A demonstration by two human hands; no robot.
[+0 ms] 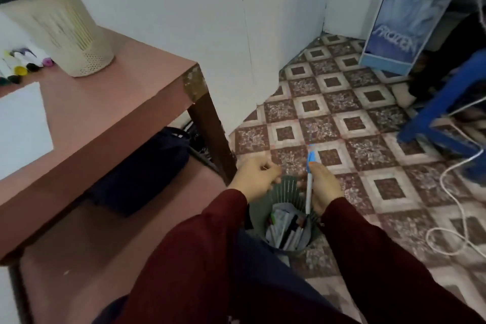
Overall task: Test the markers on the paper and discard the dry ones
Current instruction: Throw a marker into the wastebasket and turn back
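My right hand (322, 188) holds a white marker with a blue cap (309, 179) upright over a dark green waste bin (288, 187) on the floor. Several discarded markers and papers lie inside the bin. My left hand (253, 177) hovers just left of the bin's far rim, fingers curled, with nothing visible in it. On the brown table, a white paper sheet (22, 129) lies at the left edge. Several capped markers (23, 64) lie behind it. A beige holder (63, 31) with more markers stands beside them.
The brown table (105, 102) stands to my left with a dark bag (142, 171) underneath. A white cable (457, 208) loops over the tiled floor at right. A blue stool (447, 113) and a blue fabric shelf (394, 16) stand at far right.
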